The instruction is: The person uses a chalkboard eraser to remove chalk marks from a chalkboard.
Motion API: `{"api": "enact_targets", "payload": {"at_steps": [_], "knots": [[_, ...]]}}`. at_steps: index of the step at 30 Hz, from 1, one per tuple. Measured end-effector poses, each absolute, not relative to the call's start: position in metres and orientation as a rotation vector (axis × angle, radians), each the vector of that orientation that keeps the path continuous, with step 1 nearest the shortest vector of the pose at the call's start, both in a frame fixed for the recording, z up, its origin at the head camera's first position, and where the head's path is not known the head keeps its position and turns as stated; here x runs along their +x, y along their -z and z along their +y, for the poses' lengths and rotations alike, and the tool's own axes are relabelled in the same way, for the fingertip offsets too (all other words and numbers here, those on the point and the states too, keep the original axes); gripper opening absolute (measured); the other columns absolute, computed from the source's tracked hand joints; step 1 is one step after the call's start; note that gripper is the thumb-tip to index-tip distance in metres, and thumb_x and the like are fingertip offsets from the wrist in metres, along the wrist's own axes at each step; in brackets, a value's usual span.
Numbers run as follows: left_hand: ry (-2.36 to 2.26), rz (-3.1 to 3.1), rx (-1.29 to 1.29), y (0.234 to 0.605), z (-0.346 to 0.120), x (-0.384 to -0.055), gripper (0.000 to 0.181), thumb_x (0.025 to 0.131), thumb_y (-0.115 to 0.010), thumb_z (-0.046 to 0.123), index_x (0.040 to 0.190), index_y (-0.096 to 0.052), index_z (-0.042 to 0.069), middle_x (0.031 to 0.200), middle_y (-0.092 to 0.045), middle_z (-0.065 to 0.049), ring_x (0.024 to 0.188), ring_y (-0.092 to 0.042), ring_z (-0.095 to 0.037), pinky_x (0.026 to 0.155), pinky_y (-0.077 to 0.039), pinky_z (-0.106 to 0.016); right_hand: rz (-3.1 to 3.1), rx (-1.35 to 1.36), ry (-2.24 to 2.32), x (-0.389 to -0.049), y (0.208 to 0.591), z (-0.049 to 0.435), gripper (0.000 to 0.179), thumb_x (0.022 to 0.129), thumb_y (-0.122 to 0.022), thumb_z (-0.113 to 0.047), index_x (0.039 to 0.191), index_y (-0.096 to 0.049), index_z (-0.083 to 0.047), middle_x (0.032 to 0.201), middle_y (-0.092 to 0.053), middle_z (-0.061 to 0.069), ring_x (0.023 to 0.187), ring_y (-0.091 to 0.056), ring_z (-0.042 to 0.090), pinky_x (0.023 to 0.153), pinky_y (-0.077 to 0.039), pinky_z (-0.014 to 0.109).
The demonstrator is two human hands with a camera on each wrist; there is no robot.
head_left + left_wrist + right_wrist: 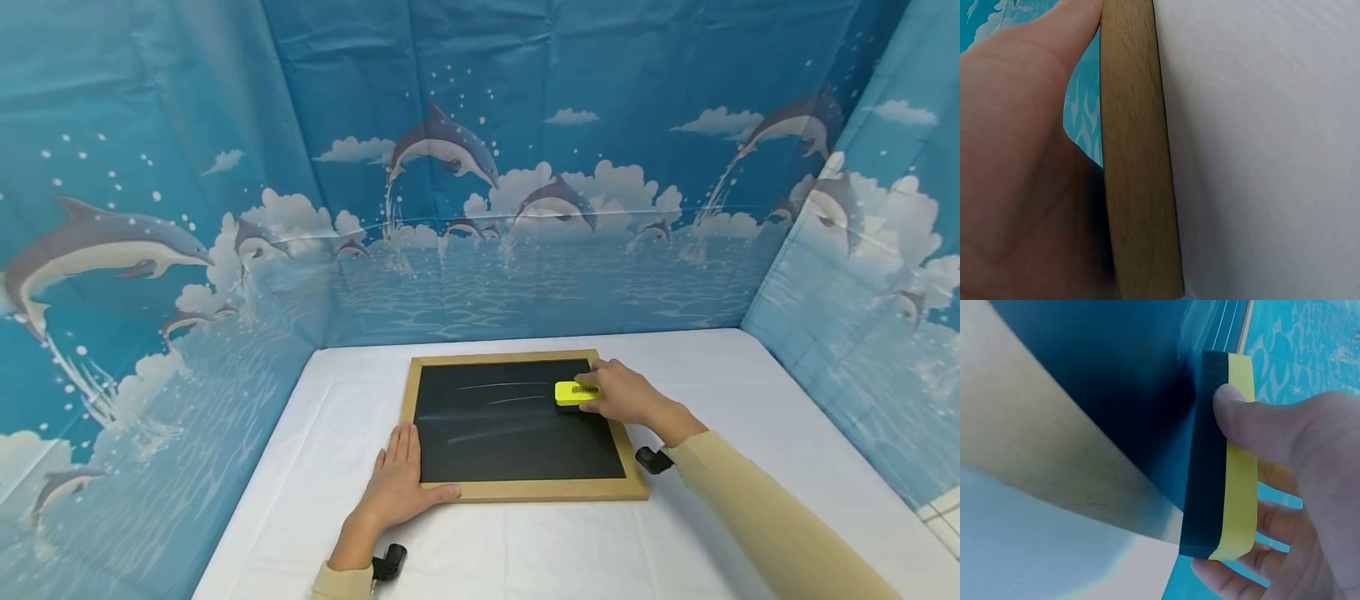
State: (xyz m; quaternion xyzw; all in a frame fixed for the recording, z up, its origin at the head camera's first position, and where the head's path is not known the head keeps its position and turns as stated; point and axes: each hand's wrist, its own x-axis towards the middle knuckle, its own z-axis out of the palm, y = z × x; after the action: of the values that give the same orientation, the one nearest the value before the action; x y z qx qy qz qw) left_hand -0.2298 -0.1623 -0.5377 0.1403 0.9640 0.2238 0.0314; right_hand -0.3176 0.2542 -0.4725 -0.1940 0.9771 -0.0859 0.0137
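A small blackboard point(517, 450) in a wooden frame lies on the white table, with faint chalk streaks across its upper and left parts. My right hand point(622, 394) grips a yellow and black eraser point(567, 393) over the board's right side. In the right wrist view the thumb presses one long side of the eraser point(1238, 506) and the fingers curl round the other. My left hand point(401, 479) rests with straight fingers on the frame's lower left corner, thumb along the bottom edge. The left wrist view shows the frame's wooden side point(1138, 150) beside that hand.
The table point(720, 375) has a white cloth cover. Blue dolphin-print curtains point(465, 283) stand round its back, left and right sides. A small black device point(390, 562) is worn on the left wrist, another point(654, 460) on the right.
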Motion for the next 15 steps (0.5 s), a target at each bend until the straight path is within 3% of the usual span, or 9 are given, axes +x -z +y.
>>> {"api": "enact_targets", "payload": {"at_steps": [15], "knots": [[-0.649,2.969,0.402,0.536,-0.164,-0.231,0.137,0.072,-0.058,0.089,0.16,-0.006,-0.003,0.167,-0.002,-0.021,0.153,0.0,-0.035,0.118,-0.011,-0.061,2.999,-0.619,0.385,-0.331,0.473,0.254,0.055,0.083,-0.085,-0.03,0.133,-0.069,-0.015,0.117,-0.06,0.013,0.097,-0.052,0.029,0.083,-0.046,0.048]]}}
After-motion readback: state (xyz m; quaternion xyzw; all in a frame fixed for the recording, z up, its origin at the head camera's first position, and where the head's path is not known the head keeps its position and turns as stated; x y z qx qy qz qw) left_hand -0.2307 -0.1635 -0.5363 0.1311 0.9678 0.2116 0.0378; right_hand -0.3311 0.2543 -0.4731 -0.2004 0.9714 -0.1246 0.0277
